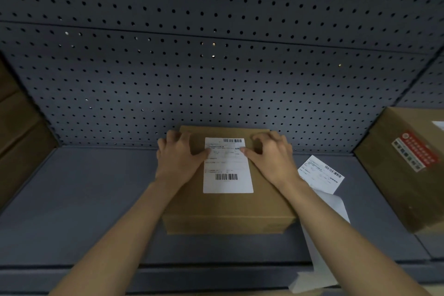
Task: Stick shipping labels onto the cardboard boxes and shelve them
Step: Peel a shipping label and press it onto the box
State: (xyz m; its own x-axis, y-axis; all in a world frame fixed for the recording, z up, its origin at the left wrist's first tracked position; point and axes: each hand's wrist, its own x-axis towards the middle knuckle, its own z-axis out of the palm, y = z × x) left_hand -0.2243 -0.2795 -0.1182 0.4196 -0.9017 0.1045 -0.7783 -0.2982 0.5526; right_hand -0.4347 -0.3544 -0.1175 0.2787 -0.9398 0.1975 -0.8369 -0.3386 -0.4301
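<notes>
A flat cardboard box (228, 209) lies on the grey shelf (84, 199), its far edge against the pegboard back. A white shipping label (228, 175) with two barcodes lies on its top. My left hand (179, 156) rests on the box's left part, fingers spread, thumb tip on the label's left edge. My right hand (271, 156) rests on the right part, thumb tip on the label's right edge. Both hands press flat and hold nothing.
Another printed label (322, 174) lies on the shelf right of the box, atop a white backing strip (319, 259) that hangs over the front edge. A taller labelled box (408, 170) stands at the right. Stacked cardboard (19, 132) fills the left. The dark pegboard (216, 55) closes the back.
</notes>
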